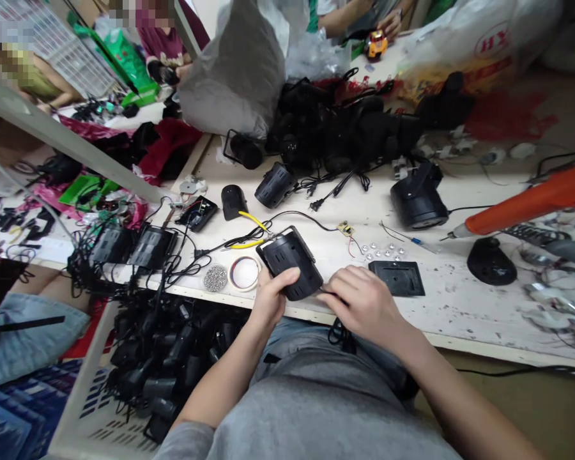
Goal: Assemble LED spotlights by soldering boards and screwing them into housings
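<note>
My left hand [271, 297] is wrapped round a black slotted lamp-like housing [292, 263], thumb on its side, at the table's front edge. At the housing's lower right end, my right hand [361, 299] pinches a thin black cord [324, 291]; a bundled black cord hangs below that hand. Behind the housing lie yellow-handled pliers [253, 225], their tips partly hidden. A roll of tape [244, 275] and a round heap of small screws [215, 278] sit left of my left hand. To the right of my right hand lies a black rectangular plate [397, 278].
A small circuit board [345, 229] and several clear lenses [383, 252] lie behind my right hand. An orange power screwdriver [522, 204] reaches in from the right. More black housings [275, 184] stand behind. A white crate [84, 409] of black parts is below left. Co-workers sit beyond.
</note>
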Demonstrator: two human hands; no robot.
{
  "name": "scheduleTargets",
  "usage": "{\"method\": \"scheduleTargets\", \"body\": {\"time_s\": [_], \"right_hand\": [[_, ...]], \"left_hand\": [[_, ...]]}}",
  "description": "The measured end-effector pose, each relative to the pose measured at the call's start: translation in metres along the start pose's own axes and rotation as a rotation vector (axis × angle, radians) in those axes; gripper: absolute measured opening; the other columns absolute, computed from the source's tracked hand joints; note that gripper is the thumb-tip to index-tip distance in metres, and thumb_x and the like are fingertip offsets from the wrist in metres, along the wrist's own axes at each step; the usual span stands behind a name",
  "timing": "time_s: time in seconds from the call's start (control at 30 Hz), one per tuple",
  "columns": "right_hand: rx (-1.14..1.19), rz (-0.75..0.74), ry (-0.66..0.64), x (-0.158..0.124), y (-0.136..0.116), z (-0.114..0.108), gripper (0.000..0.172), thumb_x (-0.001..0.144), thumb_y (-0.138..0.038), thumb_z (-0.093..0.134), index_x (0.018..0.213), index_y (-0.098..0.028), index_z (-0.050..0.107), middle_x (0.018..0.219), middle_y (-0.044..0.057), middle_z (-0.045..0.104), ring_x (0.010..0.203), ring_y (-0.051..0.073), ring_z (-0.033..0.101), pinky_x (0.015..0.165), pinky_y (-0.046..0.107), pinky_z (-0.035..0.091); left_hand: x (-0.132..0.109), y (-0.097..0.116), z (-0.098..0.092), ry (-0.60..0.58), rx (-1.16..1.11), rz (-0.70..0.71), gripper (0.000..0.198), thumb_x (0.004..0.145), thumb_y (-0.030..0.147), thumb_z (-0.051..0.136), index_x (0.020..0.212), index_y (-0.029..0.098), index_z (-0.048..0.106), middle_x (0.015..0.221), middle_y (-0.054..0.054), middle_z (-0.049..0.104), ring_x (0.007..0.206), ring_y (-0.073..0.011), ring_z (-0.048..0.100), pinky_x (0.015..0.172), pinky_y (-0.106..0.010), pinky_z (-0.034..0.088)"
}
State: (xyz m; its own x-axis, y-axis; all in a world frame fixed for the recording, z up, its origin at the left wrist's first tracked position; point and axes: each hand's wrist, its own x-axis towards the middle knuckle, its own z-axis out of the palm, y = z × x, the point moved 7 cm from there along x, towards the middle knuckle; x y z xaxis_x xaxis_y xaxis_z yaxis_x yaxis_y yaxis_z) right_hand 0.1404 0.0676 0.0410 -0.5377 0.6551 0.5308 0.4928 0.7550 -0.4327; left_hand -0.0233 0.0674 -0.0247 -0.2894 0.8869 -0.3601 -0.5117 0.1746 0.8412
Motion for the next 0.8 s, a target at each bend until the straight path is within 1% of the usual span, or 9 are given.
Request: {"method": "scheduleTargets", "body": {"time_s": [0.1, 0.2, 0.27, 0.37, 0.47, 0.57, 0.67, 0.73, 0.8], "right_hand": [[0.301, 0.248, 0.062, 0.001, 0.03, -0.012, 0.011, 0.095, -0.03, 0.063, 0.099, -0.02, 0.066, 0.087, 0.004, 0.067, 0.078, 0.016, 0.065, 0.072, 0.031, 0.053], [0.503, 0.388, 0.072, 0.007, 0.045, -0.013, 0.035, 0.093, -0.037, 0.067, 0.124, -0.024, 0.063, 0.104, 0.006, 0.066, 0.085, 0.016, 0.068, 0.075, 0.032, 0.058], [0.567, 0.375, 0.037, 0.014, 0.04, -0.01, 0.047, 0.087, -0.04, 0.074, 0.129, -0.025, 0.06, 0.107, 0.006, 0.064, 0.089, 0.018, 0.068, 0.077, 0.033, 0.06], [0.445, 0.267, 0.105, 0.02, 0.022, -0.014, 0.036, 0.085, -0.029, 0.076, 0.118, -0.025, 0.063, 0.095, 0.003, 0.062, 0.085, 0.017, 0.064, 0.075, 0.033, 0.058], [0.268, 0.061, 0.23, 0.016, -0.008, -0.024, 0.029, 0.086, -0.009, 0.067, 0.109, -0.024, 0.059, 0.088, 0.002, 0.062, 0.08, 0.016, 0.062, 0.07, 0.031, 0.055], [0.235, -0.084, 0.198, 0.007, -0.029, -0.031, 0.036, 0.082, -0.001, 0.059, 0.11, -0.024, 0.057, 0.089, 0.003, 0.064, 0.08, 0.017, 0.063, 0.071, 0.033, 0.056], [0.372, -0.065, 0.063, 0.003, -0.028, -0.036, 0.029, 0.084, -0.009, 0.058, 0.109, -0.024, 0.061, 0.091, 0.005, 0.066, 0.083, 0.019, 0.065, 0.074, 0.038, 0.057], [0.439, 0.03, 0.029, 0.003, -0.016, -0.039, 0.019, 0.09, -0.018, 0.058, 0.107, -0.024, 0.064, 0.095, 0.006, 0.067, 0.087, 0.021, 0.066, 0.075, 0.038, 0.057], [0.422, 0.155, 0.036, 0.006, -0.001, -0.039, 0.022, 0.093, -0.031, 0.063, 0.113, -0.024, 0.065, 0.103, 0.008, 0.068, 0.095, 0.023, 0.067, 0.078, 0.038, 0.058]], "left_hand": [[-0.003, 0.001, 0.0, -0.114, 0.097, 0.014, 0.053, 0.045, 0.027, 0.092, 0.093, 0.014, 0.074, 0.085, -0.004, 0.076, 0.077, -0.021, 0.07, 0.074, -0.03, 0.057], [-0.009, -0.004, 0.002, -0.221, 0.199, -0.008, 0.066, 0.045, 0.028, 0.095, 0.106, 0.015, 0.071, 0.098, -0.006, 0.077, 0.091, -0.0246, 0.071, 0.086, -0.035, 0.056], [-0.012, -0.006, 0.004, -0.279, 0.264, -0.005, 0.074, 0.046, 0.028, 0.096, 0.113, 0.016, 0.068, 0.107, -0.008, 0.076, 0.101, -0.0275, 0.07, 0.095, -0.039, 0.054], [-0.012, -0.001, 0.008, -0.316, 0.332, 0.069, 0.079, 0.044, 0.03, 0.097, 0.115, 0.014, 0.066, 0.113, -0.011, 0.073, 0.108, -0.0295, 0.067, 0.099, -0.041, 0.052], [-0.009, 0.005, 0.007, -0.28, 0.42, 0.154, 0.079, 0.038, 0.032, 0.098, 0.108, 0.015, 0.068, 0.104, -0.008, 0.074, 0.1, -0.0284, 0.067, 0.094, -0.04, 0.053], [-0.007, 0.01, 0.001, -0.223, 0.429, 0.255, 0.069, 0.045, 0.034, 0.095, 0.107, 0.017, 0.071, 0.102, -0.006, 0.075, 0.099, -0.0282, 0.067, 0.095, -0.038, 0.052], [-0.009, 0.014, -0.001, -0.228, 0.434, 0.324, 0.069, 0.049, 0.025, 0.094, 0.114, 0.02, 0.071, 0.111, -0.008, 0.074, 0.106, -0.0293, 0.067, 0.099, -0.037, 0.05], [-0.013, 0.017, 0.001, -0.241, 0.461, 0.345, 0.077, 0.043, 0.02, 0.096, 0.116, 0.02, 0.071, 0.113, -0.008, 0.074, 0.107, -0.0303, 0.067, 0.101, -0.037, 0.049], [-0.016, 0.022, 0.005, -0.261, 0.498, 0.366, 0.079, 0.04, 0.021, 0.097, 0.115, 0.02, 0.072, 0.114, -0.009, 0.074, 0.109, -0.0313, 0.066, 0.102, -0.038, 0.049]]}}
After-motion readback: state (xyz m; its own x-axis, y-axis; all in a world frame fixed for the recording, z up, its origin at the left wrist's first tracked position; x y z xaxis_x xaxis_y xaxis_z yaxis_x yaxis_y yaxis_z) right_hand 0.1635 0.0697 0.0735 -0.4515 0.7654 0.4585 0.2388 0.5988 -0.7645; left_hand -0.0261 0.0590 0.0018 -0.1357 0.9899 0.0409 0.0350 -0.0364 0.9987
